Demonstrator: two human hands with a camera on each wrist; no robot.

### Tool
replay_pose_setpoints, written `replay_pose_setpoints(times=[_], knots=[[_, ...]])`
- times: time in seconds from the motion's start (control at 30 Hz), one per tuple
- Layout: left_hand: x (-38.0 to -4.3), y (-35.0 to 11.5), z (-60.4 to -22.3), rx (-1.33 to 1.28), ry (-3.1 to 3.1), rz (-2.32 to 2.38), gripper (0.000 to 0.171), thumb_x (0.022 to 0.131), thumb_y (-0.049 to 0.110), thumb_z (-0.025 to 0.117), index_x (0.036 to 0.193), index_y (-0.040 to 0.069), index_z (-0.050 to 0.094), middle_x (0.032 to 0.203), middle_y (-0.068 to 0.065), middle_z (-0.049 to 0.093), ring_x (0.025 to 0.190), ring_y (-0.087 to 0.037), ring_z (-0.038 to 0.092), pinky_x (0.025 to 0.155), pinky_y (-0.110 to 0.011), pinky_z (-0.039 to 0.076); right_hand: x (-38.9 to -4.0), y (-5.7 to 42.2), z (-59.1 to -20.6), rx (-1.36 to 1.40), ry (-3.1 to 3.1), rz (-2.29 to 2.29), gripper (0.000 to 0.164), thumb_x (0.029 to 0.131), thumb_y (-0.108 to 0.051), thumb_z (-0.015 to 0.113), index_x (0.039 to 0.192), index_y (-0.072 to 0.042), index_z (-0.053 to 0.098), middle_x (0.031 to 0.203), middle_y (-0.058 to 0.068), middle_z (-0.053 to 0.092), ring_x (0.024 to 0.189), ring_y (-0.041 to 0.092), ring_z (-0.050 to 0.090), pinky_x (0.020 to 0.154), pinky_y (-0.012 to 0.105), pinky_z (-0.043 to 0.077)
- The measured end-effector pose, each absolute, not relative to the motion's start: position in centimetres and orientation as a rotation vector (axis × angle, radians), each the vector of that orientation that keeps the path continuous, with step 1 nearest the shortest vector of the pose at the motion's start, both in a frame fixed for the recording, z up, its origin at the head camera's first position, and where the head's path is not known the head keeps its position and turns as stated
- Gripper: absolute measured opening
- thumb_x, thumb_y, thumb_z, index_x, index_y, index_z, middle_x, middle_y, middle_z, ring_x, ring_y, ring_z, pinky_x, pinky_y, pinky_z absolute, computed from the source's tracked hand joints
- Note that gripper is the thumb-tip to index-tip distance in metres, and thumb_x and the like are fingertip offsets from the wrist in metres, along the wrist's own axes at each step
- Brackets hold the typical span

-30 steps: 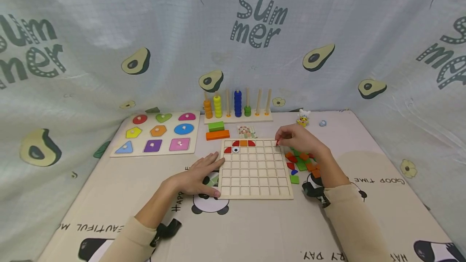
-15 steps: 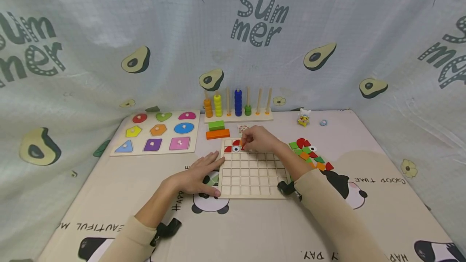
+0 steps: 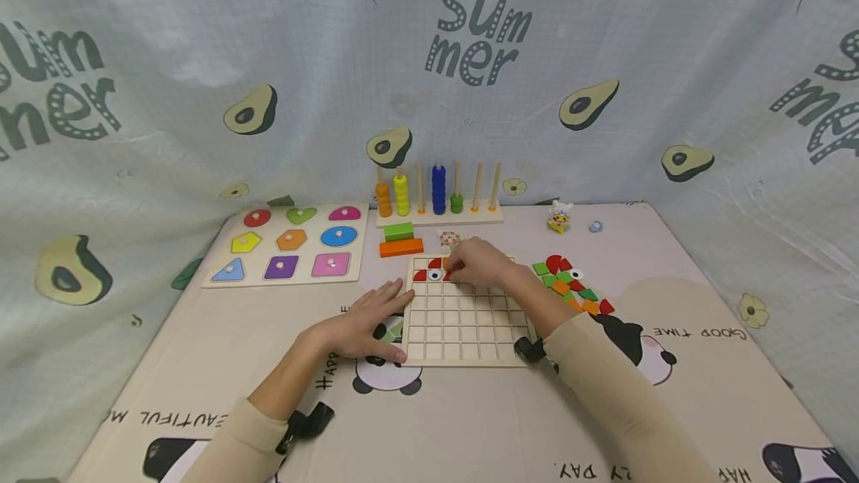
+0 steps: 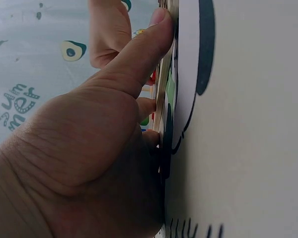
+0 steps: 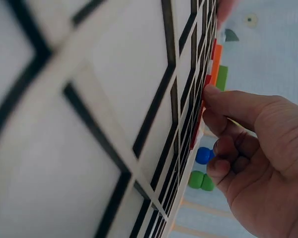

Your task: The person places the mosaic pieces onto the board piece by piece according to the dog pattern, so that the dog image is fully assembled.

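A wooden grid board (image 3: 459,319) lies on the table in the head view. Red quarter-round tiles (image 3: 420,276) and a white tile with an eye (image 3: 435,274) fill cells at its top left. My left hand (image 3: 367,325) rests along the board's left edge, fingers spread and thumb at the lower corner. Over the second row, right of the eye tile, my right hand (image 3: 479,263) pinches a red tile (image 3: 447,276) with thumb and fingertips. That tile is mostly covered by the fingers. In the right wrist view, the fingers (image 5: 216,116) are down at the board's surface.
Loose red, green and orange tiles (image 3: 570,285) lie right of the board. Behind it are a picture card (image 3: 448,238), green and orange blocks (image 3: 401,247) and a bead-peg stand (image 3: 439,218). A shape puzzle (image 3: 285,267) is at left; a small figurine (image 3: 558,217) stands back right.
My right hand has moved left with the red tile, from the board's upper right corner to beside the eye tile. Over the last half second it shifts only slightly. My left hand stays put.
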State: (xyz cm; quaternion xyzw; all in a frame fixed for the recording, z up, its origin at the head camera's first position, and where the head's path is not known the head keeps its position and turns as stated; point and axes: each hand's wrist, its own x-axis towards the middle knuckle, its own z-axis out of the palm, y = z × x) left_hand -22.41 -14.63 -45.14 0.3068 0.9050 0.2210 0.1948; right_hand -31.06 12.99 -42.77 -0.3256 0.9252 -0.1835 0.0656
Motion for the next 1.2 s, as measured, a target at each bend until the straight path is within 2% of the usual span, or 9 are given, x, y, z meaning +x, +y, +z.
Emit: replay_pose_setpoints(times=[0.3, 0.5, 0.6, 0.73, 0.83, 0.93, 1.07, 1.2], knots=[[-22.5, -14.6, -45.2, 0.868, 2.539, 0.615, 0.105, 0.072, 0.067, 0.070, 0.154, 0.034, 0.014, 0.162, 0.003, -0.003, 0.148, -0.021, -0.003, 0.119, -0.046, 0.001, -30.6, 12.8, -42.4, -0.955, 2.802, -0.490, 0.013, 0.086, -0.014, 0.072, 0.098, -0.013, 0.077, 0.093, -0.004, 0.071, 0.082, 0.009, 0.061, 0.077, 0.028, 0.052], [-22.6, -14.6, -45.2, 0.870, 2.545, 0.606, 0.105, 0.072, 0.067, 0.070, 0.154, 0.033, 0.014, 0.162, 0.003, -0.003, 0.148, -0.021, -0.003, 0.119, -0.046, 0.001, -30.7, 13.7, -42.4, -0.979, 2.751, -0.584, 0.016, 0.086, -0.015, 0.073, 0.101, -0.013, 0.077, 0.089, -0.005, 0.071, 0.076, 0.007, 0.058, 0.071, 0.027, 0.050], [-22.5, -14.5, -45.1, 0.878, 2.542, 0.615, 0.104, 0.072, 0.065, 0.070, 0.155, 0.031, 0.016, 0.162, 0.002, -0.002, 0.148, -0.022, -0.003, 0.119, -0.047, 0.001, -30.7, 14.7, -42.1, -1.001, 2.745, -0.693, 0.020, 0.087, -0.014, 0.071, 0.106, -0.011, 0.075, 0.087, -0.002, 0.070, 0.070, 0.010, 0.055, 0.066, 0.028, 0.048], [-22.5, -14.4, -45.2, 0.885, 2.541, 0.612, 0.104, 0.072, 0.065, 0.070, 0.155, 0.032, 0.015, 0.162, 0.002, -0.002, 0.148, -0.022, -0.003, 0.119, -0.046, 0.002, -30.1, 17.4, -41.2, -0.949, 2.752, -0.918, 0.030, 0.089, -0.017, 0.070, 0.118, -0.010, 0.069, 0.101, 0.005, 0.070, 0.074, 0.016, 0.056, 0.063, 0.032, 0.048], [-22.5, -14.4, -45.2, 0.877, 2.546, 0.606, 0.104, 0.072, 0.066, 0.070, 0.155, 0.033, 0.015, 0.162, 0.003, -0.003, 0.148, -0.022, -0.003, 0.119, -0.046, 0.002, -29.5, 20.1, -40.6, -0.836, 2.796, -1.060, 0.034, 0.089, -0.022, 0.070, 0.122, -0.012, 0.067, 0.115, 0.009, 0.067, 0.084, 0.018, 0.058, 0.068, 0.034, 0.051], [-22.5, -14.5, -45.3, 0.867, 2.548, 0.611, 0.104, 0.072, 0.066, 0.070, 0.154, 0.033, 0.015, 0.162, 0.004, -0.003, 0.148, -0.021, -0.003, 0.119, -0.046, 0.001, -29.1, 22.9, -40.3, -0.713, 2.835, -1.151, 0.033, 0.091, -0.026, 0.068, 0.121, -0.014, 0.066, 0.120, 0.011, 0.064, 0.092, 0.020, 0.058, 0.076, 0.039, 0.051], [-22.4, -14.5, -45.5, 0.863, 2.543, 0.610, 0.105, 0.072, 0.067, 0.069, 0.154, 0.034, 0.013, 0.162, 0.005, -0.003, 0.148, -0.020, -0.004, 0.119, -0.046, 0.000, -29.0, 26.8, -40.7, -0.550, 2.871, -1.138, 0.034, 0.091, -0.028, 0.067, 0.121, -0.012, 0.066, 0.120, 0.012, 0.064, 0.097, 0.024, 0.058, 0.082, 0.042, 0.052], [-22.5, -14.5, -45.5, 0.864, 2.547, 0.617, 0.105, 0.072, 0.067, 0.069, 0.154, 0.034, 0.014, 0.162, 0.004, -0.002, 0.148, -0.021, -0.003, 0.119, -0.046, 0.001, -28.8, 30.5, -41.5, -0.350, 2.894, -1.036, 0.032, 0.091, -0.025, 0.067, 0.119, -0.009, 0.067, 0.112, 0.011, 0.065, 0.096, 0.026, 0.056, 0.079, 0.040, 0.052]])
